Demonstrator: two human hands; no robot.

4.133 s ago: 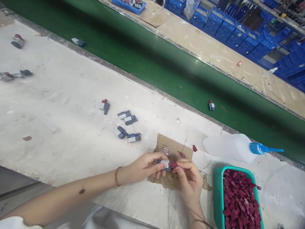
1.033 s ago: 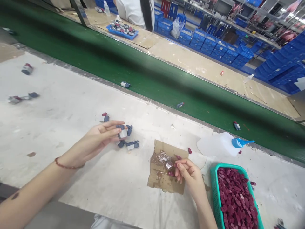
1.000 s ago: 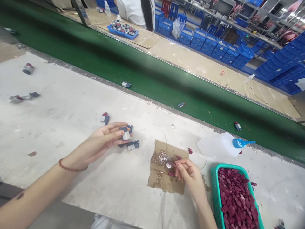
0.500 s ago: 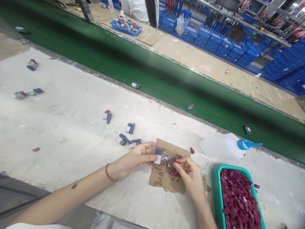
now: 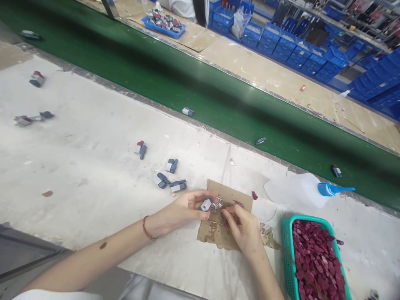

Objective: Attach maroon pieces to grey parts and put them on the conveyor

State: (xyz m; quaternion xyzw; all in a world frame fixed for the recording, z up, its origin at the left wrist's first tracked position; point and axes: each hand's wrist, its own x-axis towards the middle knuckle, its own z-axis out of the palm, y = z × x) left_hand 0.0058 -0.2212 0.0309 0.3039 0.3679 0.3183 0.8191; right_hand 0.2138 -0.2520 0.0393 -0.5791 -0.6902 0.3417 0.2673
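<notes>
My left hand (image 5: 195, 206) is closed around a small light-grey and dark-blue plastic part (image 5: 206, 204), its pale face turned up. Below the hands lies a piece of brown cardboard (image 5: 233, 189) with a shiny wet patch (image 5: 215, 207) of clear liquid. Over the right side of the cardboard, my right hand (image 5: 245, 227) has thumb and forefinger pinched together. Whatever sits between those fingertips is too small or hidden to make out. Dark red bits show on the cardboard beside the fingers. Several similar grey-blue parts (image 5: 178, 186) rest on the table left of the cardboard.
A green basket (image 5: 286, 250) full of dark red pieces (image 5: 317, 258) stands right of my hands. Behind it lies a white bottle (image 5: 295, 189) with a blue nozzle (image 5: 336, 189). Beyond the table runs a green conveyor belt (image 5: 225, 110) carrying parts. A blue tray (image 5: 162, 28) stands across it.
The left hand has turned the grey-blue part so its pale face points up. My right hand's fingertips have shifted slightly left over the cardboard. Parts on the belt have moved right.
</notes>
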